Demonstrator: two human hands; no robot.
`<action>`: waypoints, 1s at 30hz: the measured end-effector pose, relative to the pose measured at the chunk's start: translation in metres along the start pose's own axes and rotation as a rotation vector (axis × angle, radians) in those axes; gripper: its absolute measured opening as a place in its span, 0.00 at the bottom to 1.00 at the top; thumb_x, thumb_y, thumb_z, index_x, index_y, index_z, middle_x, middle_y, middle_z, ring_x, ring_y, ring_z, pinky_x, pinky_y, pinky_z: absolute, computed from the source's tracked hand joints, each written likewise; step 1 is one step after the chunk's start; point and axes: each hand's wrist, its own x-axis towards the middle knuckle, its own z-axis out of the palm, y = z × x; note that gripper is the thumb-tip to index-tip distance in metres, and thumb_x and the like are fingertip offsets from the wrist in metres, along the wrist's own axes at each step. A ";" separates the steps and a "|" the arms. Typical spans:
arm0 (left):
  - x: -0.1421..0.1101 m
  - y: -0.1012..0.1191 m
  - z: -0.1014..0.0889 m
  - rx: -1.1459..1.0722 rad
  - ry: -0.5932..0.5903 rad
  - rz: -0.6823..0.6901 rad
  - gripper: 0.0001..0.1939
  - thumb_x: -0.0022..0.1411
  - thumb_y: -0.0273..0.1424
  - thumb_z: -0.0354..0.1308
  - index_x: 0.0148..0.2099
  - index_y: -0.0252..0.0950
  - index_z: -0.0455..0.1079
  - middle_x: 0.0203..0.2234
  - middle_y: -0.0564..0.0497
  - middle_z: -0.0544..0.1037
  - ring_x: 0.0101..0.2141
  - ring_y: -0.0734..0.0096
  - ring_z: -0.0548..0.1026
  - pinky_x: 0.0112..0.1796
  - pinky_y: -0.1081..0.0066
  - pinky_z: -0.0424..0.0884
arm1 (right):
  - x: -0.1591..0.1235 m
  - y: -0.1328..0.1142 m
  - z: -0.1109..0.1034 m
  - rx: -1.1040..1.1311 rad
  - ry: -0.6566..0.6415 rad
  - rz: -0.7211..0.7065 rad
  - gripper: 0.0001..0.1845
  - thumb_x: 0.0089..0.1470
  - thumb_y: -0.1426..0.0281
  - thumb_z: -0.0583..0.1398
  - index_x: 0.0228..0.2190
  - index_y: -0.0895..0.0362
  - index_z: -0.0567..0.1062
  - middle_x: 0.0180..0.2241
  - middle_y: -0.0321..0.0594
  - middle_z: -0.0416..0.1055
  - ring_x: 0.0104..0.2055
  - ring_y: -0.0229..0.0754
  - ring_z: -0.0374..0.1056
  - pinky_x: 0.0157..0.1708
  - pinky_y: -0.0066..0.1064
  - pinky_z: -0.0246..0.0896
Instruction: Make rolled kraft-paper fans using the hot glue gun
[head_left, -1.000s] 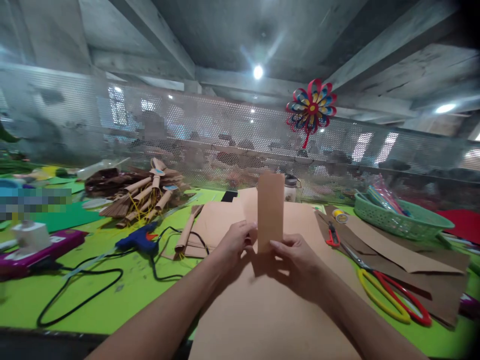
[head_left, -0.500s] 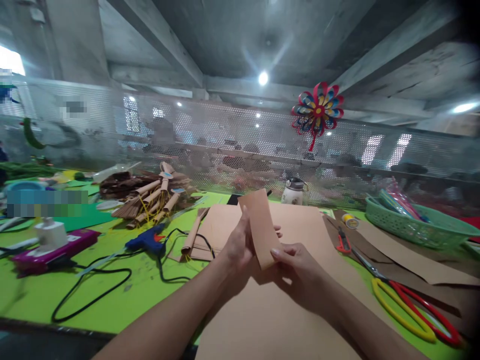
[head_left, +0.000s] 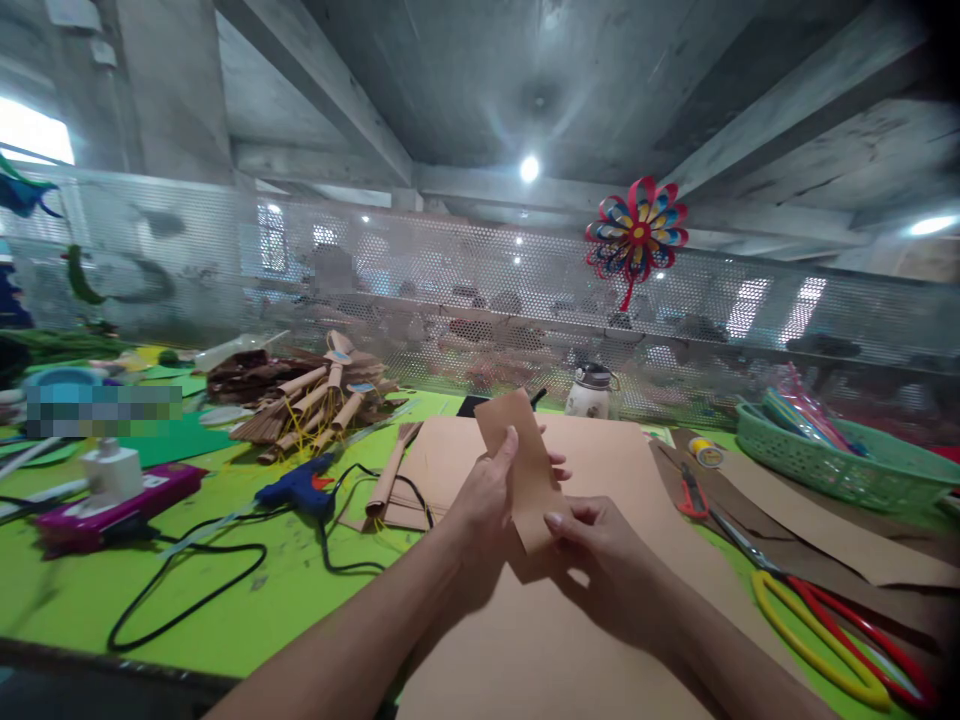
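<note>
A narrow piece of brown kraft paper (head_left: 526, 470) is held up between my two hands, tilted a little to the left at its top. My left hand (head_left: 487, 495) is closed on its left side, thumb on the front face and fingertips showing past the right edge. At the lower right corner my right hand (head_left: 596, 535) pinches the paper between thumb and fingers. Beneath both hands lies a large kraft paper sheet (head_left: 600, 665). Left of the hands rests a rolled paper piece with a fringed end (head_left: 390, 470), on a few flat brown pieces.
On the left are a blue glue gun (head_left: 300, 487) with a looping black cord, a purple power strip (head_left: 124, 505) and a pile of fringed paper rolls (head_left: 319, 395). Yellow-and-red scissors (head_left: 817, 620), small snips (head_left: 691, 495) and a green basket (head_left: 885, 470) lie right. Behind stands a bottle (head_left: 589, 393).
My left thumb has shifted right, further onto the paper's face. My right hand keeps its pinch at the lower corner. The whole view has shifted slightly.
</note>
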 end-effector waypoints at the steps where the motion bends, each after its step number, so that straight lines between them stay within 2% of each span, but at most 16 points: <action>1: -0.001 0.001 0.001 0.002 0.007 0.011 0.24 0.61 0.50 0.52 0.52 0.40 0.68 0.39 0.42 0.77 0.41 0.56 0.76 0.38 0.56 0.75 | -0.002 -0.001 0.002 -0.017 0.005 -0.002 0.08 0.50 0.66 0.65 0.31 0.55 0.71 0.32 0.36 0.67 0.36 0.37 0.61 0.32 0.25 0.55; 3: -0.002 0.001 0.002 0.013 0.024 -0.014 0.24 0.61 0.50 0.52 0.51 0.39 0.69 0.38 0.42 0.78 0.39 0.56 0.77 0.37 0.57 0.75 | -0.006 -0.007 0.006 -0.073 0.028 -0.051 0.09 0.50 0.65 0.65 0.31 0.53 0.71 0.34 0.37 0.67 0.36 0.38 0.61 0.30 0.26 0.56; 6: -0.005 0.000 0.002 0.027 0.024 -0.049 0.25 0.60 0.51 0.53 0.48 0.36 0.71 0.38 0.41 0.79 0.37 0.56 0.78 0.36 0.59 0.76 | -0.013 -0.019 0.015 -0.177 0.106 -0.235 0.11 0.47 0.63 0.66 0.31 0.52 0.71 0.35 0.37 0.68 0.36 0.41 0.61 0.27 0.27 0.56; 9: -0.004 -0.001 0.002 0.063 0.030 -0.031 0.27 0.59 0.52 0.54 0.45 0.33 0.72 0.38 0.39 0.79 0.34 0.57 0.79 0.35 0.61 0.76 | -0.015 -0.025 0.021 -0.189 0.128 -0.348 0.16 0.44 0.61 0.68 0.35 0.51 0.73 0.38 0.41 0.70 0.40 0.44 0.63 0.33 0.31 0.61; 13: -0.003 -0.002 0.007 0.107 0.075 -0.038 0.27 0.58 0.53 0.54 0.41 0.33 0.73 0.36 0.39 0.80 0.33 0.59 0.79 0.35 0.61 0.76 | -0.008 -0.015 0.020 -0.127 0.052 -0.255 0.18 0.47 0.57 0.66 0.35 0.57 0.75 0.34 0.45 0.71 0.37 0.46 0.66 0.33 0.35 0.62; 17: -0.010 -0.004 0.015 0.104 0.086 -0.035 0.25 0.57 0.53 0.55 0.42 0.35 0.72 0.38 0.41 0.79 0.32 0.59 0.79 0.31 0.61 0.76 | -0.003 -0.005 0.014 -0.035 -0.013 -0.165 0.16 0.52 0.60 0.64 0.35 0.60 0.73 0.32 0.44 0.70 0.34 0.43 0.66 0.31 0.33 0.62; 24: -0.016 -0.006 0.017 0.085 0.128 -0.015 0.26 0.57 0.51 0.56 0.49 0.38 0.69 0.38 0.42 0.79 0.34 0.57 0.79 0.33 0.60 0.76 | -0.006 -0.011 0.016 -0.027 -0.014 -0.157 0.16 0.50 0.60 0.66 0.35 0.59 0.75 0.31 0.43 0.70 0.30 0.40 0.66 0.28 0.30 0.61; 30: -0.018 -0.007 0.016 0.068 0.104 -0.048 0.25 0.58 0.52 0.54 0.44 0.35 0.71 0.42 0.38 0.78 0.37 0.54 0.78 0.35 0.58 0.75 | -0.001 -0.003 0.015 -0.004 0.001 -0.186 0.18 0.48 0.57 0.66 0.34 0.59 0.76 0.32 0.46 0.72 0.31 0.42 0.68 0.28 0.31 0.61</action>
